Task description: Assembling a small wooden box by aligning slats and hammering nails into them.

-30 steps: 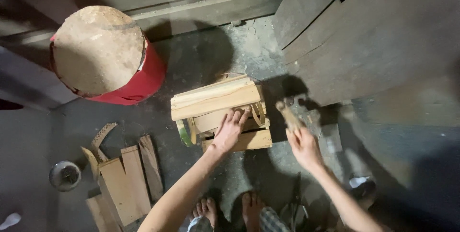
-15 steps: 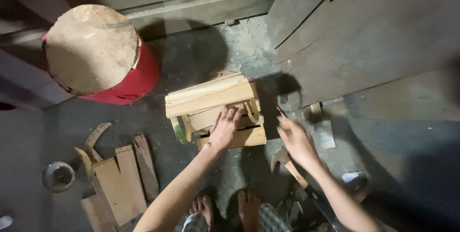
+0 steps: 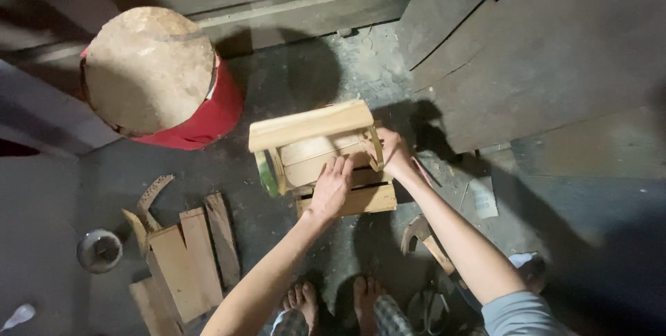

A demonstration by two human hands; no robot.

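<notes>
A small pale wooden crate (image 3: pixel 312 126) made of slats stands on the dark floor in front of my bare feet. My left hand (image 3: pixel 331 187) presses down on its front slats and holds it steady, fingers pointing away from me. My right hand (image 3: pixel 394 156) grips the crate's right end at a thin upright piece. A hammer (image 3: pixel 422 234) with a wooden handle lies on the floor beside my right forearm, with no hand on it.
A red drum (image 3: pixel 208 117) topped by a round wooden disc stands at the back left. Loose wooden offcuts (image 3: pixel 187 256) and a small metal bowl (image 3: pixel 99 250) lie at the left. Large dark boards (image 3: pixel 555 52) lean at the right. A door sill runs along the back.
My right hand held the hammer a second ago, laid it on the floor, and has now moved left onto the crate's right end. My left hand stayed on the crate.
</notes>
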